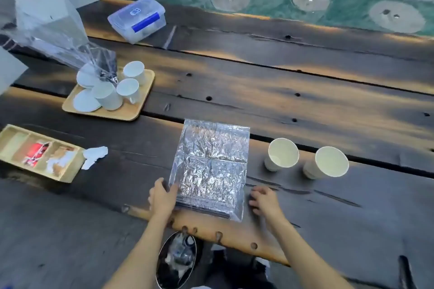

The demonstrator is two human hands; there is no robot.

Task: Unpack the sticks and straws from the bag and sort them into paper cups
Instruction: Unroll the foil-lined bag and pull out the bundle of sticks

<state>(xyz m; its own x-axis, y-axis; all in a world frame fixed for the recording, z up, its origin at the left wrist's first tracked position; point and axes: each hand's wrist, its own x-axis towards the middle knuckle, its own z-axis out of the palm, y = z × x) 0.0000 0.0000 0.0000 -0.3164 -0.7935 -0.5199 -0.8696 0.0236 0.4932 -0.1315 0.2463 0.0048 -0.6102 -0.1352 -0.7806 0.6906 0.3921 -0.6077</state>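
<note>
Crinkled silver foil shows through the flat clear plastic bag lying at lower centre of the frame on the dark, weathered wooden bench. The left hand rests against the bag's lower left corner, its thumb pressed onto the plastic and its fingers curled beside the edge; whether it truly pinches the bag is hard to tell. The right hand lies loosely curled on the bench just beside the bag's lower right corner, holding nothing.

Right of the bag stand two empty white paper cups: the nearer paper cup and the farther paper cup, side by side and apart from each other.

At left centre a light wooden tray carries several white cups and saucers, with crumpled clear cellophane wrap draped over them. At the far left edge sits a partitioned wooden box holding small packets. A clear lidded plastic box with a blue label sits at upper left.
</note>
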